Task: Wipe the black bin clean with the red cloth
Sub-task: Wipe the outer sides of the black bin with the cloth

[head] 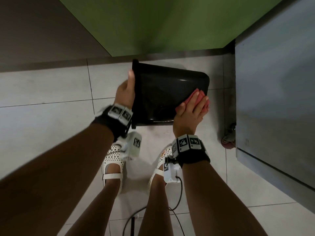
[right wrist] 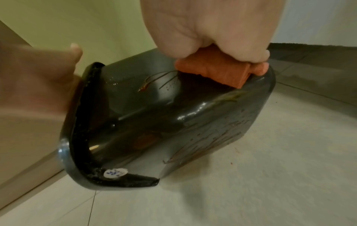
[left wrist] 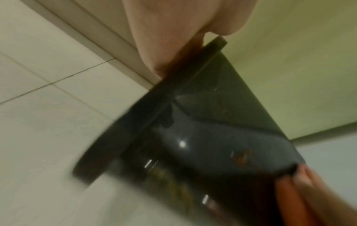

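Note:
The black bin (head: 170,92) is held on its side above the tiled floor, with its rim to the left and its base to the right. My left hand (head: 126,92) grips the rim, thumb on the outside. My right hand (head: 190,109) holds the folded red cloth (head: 198,92) against the bin's upper wall near the base corner. In the right wrist view the cloth (right wrist: 218,68) sits under my curled fingers on the bin (right wrist: 154,114), whose glossy wall shows brownish smears. The left wrist view is blurred and shows the bin (left wrist: 212,137) and the cloth (left wrist: 286,198).
A green panel (head: 170,23) stands behind the bin. A grey cabinet (head: 272,99) on a castor wheel (head: 228,142) is close on the right. My feet in white shoes (head: 114,159) are below the bin, and a cable (head: 177,201) trails on the floor. A white sticker (right wrist: 115,173) is on the rim.

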### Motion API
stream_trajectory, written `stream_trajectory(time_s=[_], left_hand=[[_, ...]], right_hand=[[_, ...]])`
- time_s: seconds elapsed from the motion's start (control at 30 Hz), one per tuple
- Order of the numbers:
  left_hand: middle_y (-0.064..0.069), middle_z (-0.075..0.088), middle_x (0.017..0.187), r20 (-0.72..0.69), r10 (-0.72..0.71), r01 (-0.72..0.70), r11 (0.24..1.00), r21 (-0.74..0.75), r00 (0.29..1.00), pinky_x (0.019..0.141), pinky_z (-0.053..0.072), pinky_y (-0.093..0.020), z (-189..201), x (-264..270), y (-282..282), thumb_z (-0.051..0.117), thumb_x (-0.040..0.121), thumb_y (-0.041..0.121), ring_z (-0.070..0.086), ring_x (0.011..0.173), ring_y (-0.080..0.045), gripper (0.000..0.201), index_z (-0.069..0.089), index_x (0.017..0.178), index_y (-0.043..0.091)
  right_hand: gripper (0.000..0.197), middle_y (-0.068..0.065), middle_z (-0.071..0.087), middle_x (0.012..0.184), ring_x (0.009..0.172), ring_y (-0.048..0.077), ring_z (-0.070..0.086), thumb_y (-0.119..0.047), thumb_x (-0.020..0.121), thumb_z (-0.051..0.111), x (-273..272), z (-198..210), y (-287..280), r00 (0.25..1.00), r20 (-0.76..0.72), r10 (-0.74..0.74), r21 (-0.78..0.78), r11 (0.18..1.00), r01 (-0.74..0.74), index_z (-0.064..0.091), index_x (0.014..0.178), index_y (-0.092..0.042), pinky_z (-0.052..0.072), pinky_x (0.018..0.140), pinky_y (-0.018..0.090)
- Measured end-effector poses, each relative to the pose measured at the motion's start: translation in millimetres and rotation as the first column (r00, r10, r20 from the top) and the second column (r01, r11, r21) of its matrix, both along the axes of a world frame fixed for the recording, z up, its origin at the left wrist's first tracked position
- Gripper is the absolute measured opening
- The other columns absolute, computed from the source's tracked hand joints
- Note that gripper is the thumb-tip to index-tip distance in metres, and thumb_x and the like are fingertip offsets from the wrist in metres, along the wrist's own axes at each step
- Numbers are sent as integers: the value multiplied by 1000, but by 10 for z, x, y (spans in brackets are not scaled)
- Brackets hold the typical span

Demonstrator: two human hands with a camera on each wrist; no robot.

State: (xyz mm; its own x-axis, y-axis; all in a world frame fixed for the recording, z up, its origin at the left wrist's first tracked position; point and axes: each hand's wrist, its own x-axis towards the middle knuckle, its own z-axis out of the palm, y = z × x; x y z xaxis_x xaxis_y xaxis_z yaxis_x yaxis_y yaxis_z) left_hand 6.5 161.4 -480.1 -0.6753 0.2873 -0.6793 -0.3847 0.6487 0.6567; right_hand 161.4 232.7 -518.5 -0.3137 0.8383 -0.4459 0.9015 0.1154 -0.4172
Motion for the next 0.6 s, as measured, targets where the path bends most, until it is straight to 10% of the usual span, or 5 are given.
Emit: stream_trajectory(time_s=[0.17,0.33,0.6], left_hand=[[-8,57,116,36,10,-8,999,-44,999,81,50,-26,-191,262,-293,15,96,49,55,109,-25,57,54,118,15],[-13,54,129,-54,-41,38,998,-48,998,97,35,-25,-198,37,-191,15,98,45,48,121,-26,57,52,124,10],[-4,56,97,-130,-132,128,991,-36,983,83,36,-24,-241,-120,-154,24,99,39,51,94,-17,50,59,109,5]], right_hand=[[55,8,-8,157,142,36,-9,-36,100,22,-207,1,125,995,93,25,-16,1000,-24,0,149,-22,6,116,53],[54,9,-5,157,142,40,-8,-34,100,22,-323,-13,116,985,152,84,7,996,-86,1,149,-21,1,117,48],[56,8,-7,157,140,43,-11,-33,100,26,-476,31,93,950,155,273,15,960,-278,1,149,-23,-5,113,53]])
